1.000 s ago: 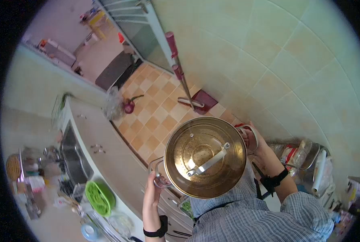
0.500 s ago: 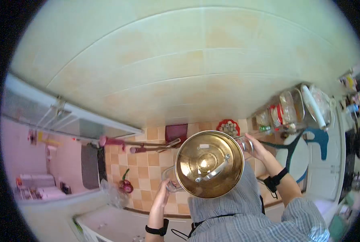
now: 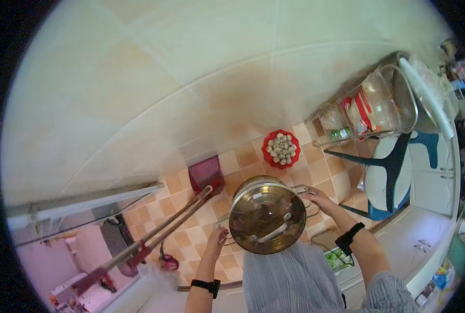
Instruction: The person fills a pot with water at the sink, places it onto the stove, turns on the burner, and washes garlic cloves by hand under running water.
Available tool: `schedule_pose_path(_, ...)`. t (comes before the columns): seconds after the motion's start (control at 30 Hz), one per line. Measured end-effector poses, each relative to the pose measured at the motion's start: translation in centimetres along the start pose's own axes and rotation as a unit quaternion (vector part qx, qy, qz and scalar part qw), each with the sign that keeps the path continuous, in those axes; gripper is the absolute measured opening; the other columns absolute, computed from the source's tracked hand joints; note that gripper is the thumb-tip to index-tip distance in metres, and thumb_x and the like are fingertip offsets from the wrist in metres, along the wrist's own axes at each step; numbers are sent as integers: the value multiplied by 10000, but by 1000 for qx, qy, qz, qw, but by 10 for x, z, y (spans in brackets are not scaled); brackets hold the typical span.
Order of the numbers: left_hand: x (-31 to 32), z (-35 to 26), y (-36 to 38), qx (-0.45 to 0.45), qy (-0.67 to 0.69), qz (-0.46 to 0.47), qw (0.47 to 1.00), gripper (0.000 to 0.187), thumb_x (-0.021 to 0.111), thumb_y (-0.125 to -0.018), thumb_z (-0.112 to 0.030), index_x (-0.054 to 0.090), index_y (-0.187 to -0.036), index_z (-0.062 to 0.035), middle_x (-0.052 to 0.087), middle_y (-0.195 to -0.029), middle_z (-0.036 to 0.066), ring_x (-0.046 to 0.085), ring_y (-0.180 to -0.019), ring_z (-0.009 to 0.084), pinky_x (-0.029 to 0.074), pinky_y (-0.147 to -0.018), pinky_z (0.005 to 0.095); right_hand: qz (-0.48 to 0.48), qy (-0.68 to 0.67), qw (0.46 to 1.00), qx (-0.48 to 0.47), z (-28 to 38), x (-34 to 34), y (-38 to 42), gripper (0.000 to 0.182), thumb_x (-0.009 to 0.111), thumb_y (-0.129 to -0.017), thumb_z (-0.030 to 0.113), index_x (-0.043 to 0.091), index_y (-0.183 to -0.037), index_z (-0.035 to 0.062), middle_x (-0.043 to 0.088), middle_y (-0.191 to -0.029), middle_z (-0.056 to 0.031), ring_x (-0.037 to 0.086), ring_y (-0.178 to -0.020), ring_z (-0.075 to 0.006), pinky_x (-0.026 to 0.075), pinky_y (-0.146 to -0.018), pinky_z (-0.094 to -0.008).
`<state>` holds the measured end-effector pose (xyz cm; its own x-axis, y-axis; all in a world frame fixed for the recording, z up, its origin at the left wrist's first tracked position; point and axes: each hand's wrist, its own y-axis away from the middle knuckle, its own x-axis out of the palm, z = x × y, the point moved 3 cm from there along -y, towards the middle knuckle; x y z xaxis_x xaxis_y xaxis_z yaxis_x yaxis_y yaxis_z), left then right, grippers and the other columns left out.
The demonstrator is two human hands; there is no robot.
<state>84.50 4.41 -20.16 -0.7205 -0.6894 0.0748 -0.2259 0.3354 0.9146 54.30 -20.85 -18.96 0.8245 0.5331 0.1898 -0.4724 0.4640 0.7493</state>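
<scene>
Above open floor (image 3: 245,156), pot (image 3: 265,215) two-handed.

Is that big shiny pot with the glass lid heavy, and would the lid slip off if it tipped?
The pot is probably heavyish: it looks like metal, and left hand and right hand each grip a side handle. The glass lid seems only to rest on top, so tipping might slide it off.

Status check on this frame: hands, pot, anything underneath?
Left hand and right hand each grip a side handle. Lidded steel pot held level above the floor. Red basket on the tiles beyond, apart.
</scene>
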Motion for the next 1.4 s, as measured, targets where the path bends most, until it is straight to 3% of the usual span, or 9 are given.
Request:
schedule_pose_path(0.07,-6,7,-42,-11,14,-1,1000,328,583,-721,-289,473,-972,-109,522,-832,9,485,-834,123,334,-775,284,7,-64,998,4,-28,-4,-29,699,674,-673,269,333,-1207,-26,471,-1129,-102,381,-1114,-193,272,-941,-294)
schedule_pose_path(0.37,-35,26,-208,14,59,-11,998,291,599,-671,-253,492,-909,-123,516,-896,-26,459,-896,111,276,-857,300,-15,-92,995,19,-146,-21,-196,752,695,-653,283,315,-1208,-53,454,-1125,-121,371,-1114,-192,257,-940,-288)
schedule_pose_path(0.57,-50,49,-308,42,70,-40,996,169,548,-712,-263,521,-831,-146,556,-867,-4,486,-869,141,319,-818,341,-83,-79,993,34,-154,-20,-266,807,701,-631,282,283,-1218,-81,386,-1208,-151,368,-1116,-210,285,-929,-305)
schedule_pose_path(0.73,-40,26,-345,44,101,-42,993,172,582,-702,-220,537,-833,-119,549,-833,-9,473,-885,98,297,-849,293,-63,-80,994,-36,-162,-26,-323,744,712,-576,375,429,-1149,-5,500,-1096,-124,453,-1038,-208,318,-904,-311)
schedule_pose_path(0.9,-35,8,-382,73,102,-14,992,168,571,-689,-172,527,-836,-104,545,-854,-18,478,-872,99,297,-842,278,-97,-94,990,-36,-150,-30,-345,737,722,-568,374,438,-1139,6,517,-1074,-108,466,-1022,-213,328,-896,-312)
schedule_pose_path(1.0,-46,-8,-415,80,81,42,993,144,551,-695,-161,519,-820,-97,552,-800,-3,508,-766,110,368,-727,287,-75,-142,987,-31,-121,-19,-349,638,712,-617,288,437,-1121,10,519,-1063,-108,514,-950,-200,412,-811,-302)
schedule_pose_path(1.07,-58,-17,-424,1,63,113,992,156,541,-696,-159,522,-833,-86,564,-787,30,534,-726,155,417,-667,303,-74,-158,984,-35,-122,-16,-361,604,704,-630,274,446,-1110,14,530,-1042,-103,528,-922,-196,422,-795,-298)
schedule_pose_path(1.23,-39,-41,-426,-59,160,68,983,187,498,-713,-162,528,-873,-70,580,-880,74,537,-794,206,423,-739,350,-107,-162,980,-43,-141,-18,-406,686,740,-583,298,434,-1127,13,538,-1025,-90,530,-909,-188,423,-798,-294)
schedule_pose_path(1.4,-47,-42,-447,-4,122,69,990,290,463,-732,-208,534,-923,-1,574,-898,106,533,-850,237,408,-793,386,-143,-87,981,-98,-137,-19,-415,641,722,-609,287,460,-1098,-33,528,-1047,-106,518,-930,-156,389,-821,-267)
